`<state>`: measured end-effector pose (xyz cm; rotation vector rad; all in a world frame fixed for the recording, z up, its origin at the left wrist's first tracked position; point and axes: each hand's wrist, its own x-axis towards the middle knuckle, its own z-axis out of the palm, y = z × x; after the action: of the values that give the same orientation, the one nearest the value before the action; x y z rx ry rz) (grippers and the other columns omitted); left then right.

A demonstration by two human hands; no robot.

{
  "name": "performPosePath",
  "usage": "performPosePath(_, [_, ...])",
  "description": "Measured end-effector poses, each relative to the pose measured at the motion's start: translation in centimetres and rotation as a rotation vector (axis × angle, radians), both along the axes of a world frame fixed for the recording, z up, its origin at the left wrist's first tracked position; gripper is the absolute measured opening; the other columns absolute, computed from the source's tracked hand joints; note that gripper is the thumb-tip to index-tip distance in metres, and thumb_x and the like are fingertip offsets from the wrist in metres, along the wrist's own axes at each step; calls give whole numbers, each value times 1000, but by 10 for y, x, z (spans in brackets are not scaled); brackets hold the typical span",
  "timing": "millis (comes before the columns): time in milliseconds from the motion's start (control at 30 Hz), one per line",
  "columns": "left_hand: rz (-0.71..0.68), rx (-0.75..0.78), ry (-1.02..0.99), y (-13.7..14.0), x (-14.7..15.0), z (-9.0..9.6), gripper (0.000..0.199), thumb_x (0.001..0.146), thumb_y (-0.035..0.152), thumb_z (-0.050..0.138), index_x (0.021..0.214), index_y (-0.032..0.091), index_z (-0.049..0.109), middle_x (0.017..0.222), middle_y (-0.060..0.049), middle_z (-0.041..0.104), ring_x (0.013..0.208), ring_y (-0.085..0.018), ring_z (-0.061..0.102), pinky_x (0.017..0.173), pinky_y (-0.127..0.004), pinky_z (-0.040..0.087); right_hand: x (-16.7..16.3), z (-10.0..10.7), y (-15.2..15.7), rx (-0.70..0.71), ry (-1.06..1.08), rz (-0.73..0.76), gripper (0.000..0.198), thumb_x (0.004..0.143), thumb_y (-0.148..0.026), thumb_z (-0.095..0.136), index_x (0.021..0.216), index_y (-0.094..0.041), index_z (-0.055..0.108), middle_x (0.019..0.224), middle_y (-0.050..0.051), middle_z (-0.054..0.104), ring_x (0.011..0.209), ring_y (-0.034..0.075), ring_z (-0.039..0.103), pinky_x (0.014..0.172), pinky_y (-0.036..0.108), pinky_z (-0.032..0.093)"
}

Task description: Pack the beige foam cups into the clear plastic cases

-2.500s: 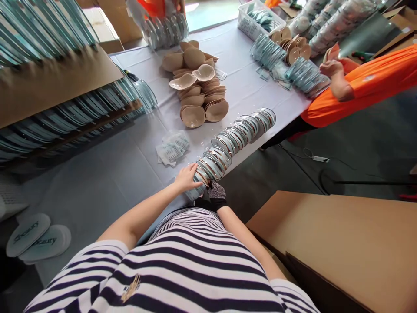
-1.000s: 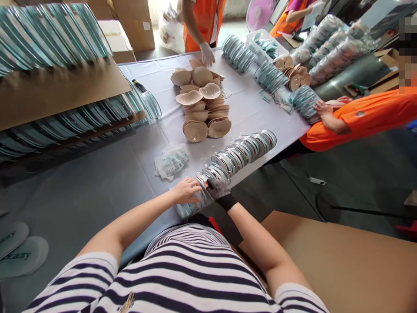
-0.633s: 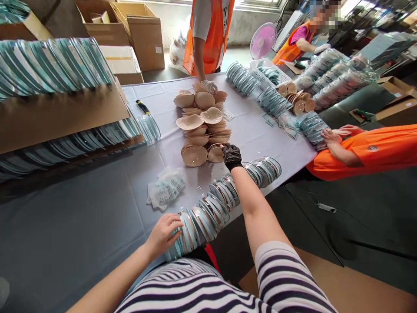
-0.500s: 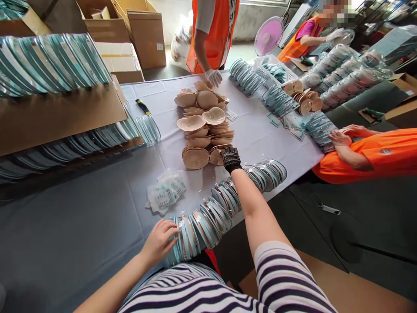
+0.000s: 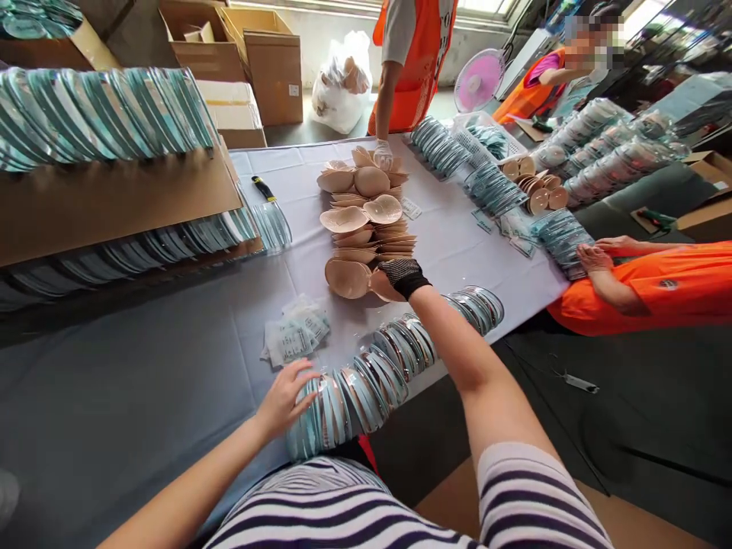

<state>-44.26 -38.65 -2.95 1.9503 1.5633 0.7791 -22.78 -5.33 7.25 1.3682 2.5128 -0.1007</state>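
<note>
My right hand [image 5: 405, 277], in a black dotted glove, has its fingers closed on one cup of a beige stick-on bra [image 5: 348, 279] at the near end of the stacked bras [image 5: 394, 242]. That bra tilts away from the ones behind it. Bare and with its fingers apart, my left hand [image 5: 289, 400] lies against the left end of a row of clear packs with pale blue edges [image 5: 366, 396]. Between the two hands, further left, is a loose pile of small printed sachets [image 5: 297, 332].
A yellow-and-black cutter [image 5: 263, 188] lies near the cardboard [image 5: 120, 206] holding rows of packs at left. Across the table, a co-worker's white-gloved hand [image 5: 383, 155] touches the far bras. Another co-worker's hands [image 5: 595, 258] hold packs [image 5: 560, 236] at right.
My right hand has closed on the front bra and pulled it slightly away from the stack. My left hand's fingers have spread a little. The co-worker's gloved hand has come down onto the far bras.
</note>
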Motion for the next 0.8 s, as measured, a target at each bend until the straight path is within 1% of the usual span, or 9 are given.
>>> performPosePath(67, [43, 114, -7, 35, -6, 12, 33, 94, 30, 52, 125, 23, 59, 131, -13, 57, 130, -29, 49, 109, -50, 43, -21, 45, -30, 56, 35, 136, 32, 93, -39, 53, 109, -18, 71, 110, 14, 70, 104, 32, 62, 92, 46, 43])
performPosePath(167, [93, 229, 7, 93, -13, 48, 54, 93, 36, 56, 143, 21, 44, 148, -17, 41, 142, -32, 34, 116, -54, 32, -46, 111, -84, 78, 10, 290, 33, 94, -37, 52, 100, -12, 73, 96, 16, 71, 97, 32, 63, 91, 48, 41])
performPosePath(233, [24, 268, 5, 117, -16, 79, 61, 92, 40, 59, 147, 21, 40, 157, -17, 27, 149, -34, 19, 119, -55, 25, -52, 143, -118, 68, 3, 367, 31, 96, -32, 50, 103, -13, 73, 99, 15, 71, 97, 30, 63, 92, 46, 41])
performPosePath(300, [-141, 269, 17, 123, -17, 109, 49, 92, 42, 59, 136, 23, 54, 161, -12, 22, 151, -34, 9, 120, -57, 19, -44, 163, -146, 50, 3, 415, 28, 97, -28, 49, 108, -17, 72, 104, 13, 70, 99, 28, 62, 92, 44, 42])
performPosePath(433, [-530, 123, -26, 91, -12, 138, 25, 89, 45, 63, 96, 23, 72, 152, -6, 42, 150, -34, 15, 119, -63, 14, -6, 168, -186, 37, 14, 329, 27, 93, -18, 52, 113, -22, 71, 105, 10, 71, 103, 26, 62, 93, 40, 43])
performPosePath(533, [-475, 91, -207, 60, -2, 138, 47, 85, 52, 66, 121, 21, 62, 154, -14, 36, 146, -33, 26, 117, -56, 26, 15, 158, -211, -7, 12, 236, 28, 90, -17, 57, 112, -25, 71, 106, 9, 72, 100, 27, 64, 91, 41, 45])
performPosePath(633, [-398, 135, -297, 42, 12, 135, 72, 82, 60, 64, 138, 17, 49, 155, -20, 31, 147, -34, 24, 117, -54, 26, 18, 152, -231, -110, 56, 238, 25, 87, -14, 60, 106, -24, 73, 103, 8, 73, 95, 27, 66, 88, 41, 47])
performPosePath(733, [-617, 6, -293, 33, 25, 137, 43, 93, 54, 53, 109, 17, 68, 132, -15, 59, 138, -31, 40, 114, -49, 31, 18, 151, -248, -145, 97, 219, 24, 89, -13, 56, 103, -21, 73, 99, 8, 72, 92, 25, 66, 87, 39, 46])
performPosePath(800, [-691, -131, -330, 24, 29, 139, 36, 97, 44, 48, 91, 15, 70, 105, -10, 69, 113, -24, 60, 99, -37, 44, 21, 145, -263, -207, 97, 170, 23, 87, -14, 57, 103, -21, 72, 94, 7, 72, 88, 24, 65, 84, 36, 46])
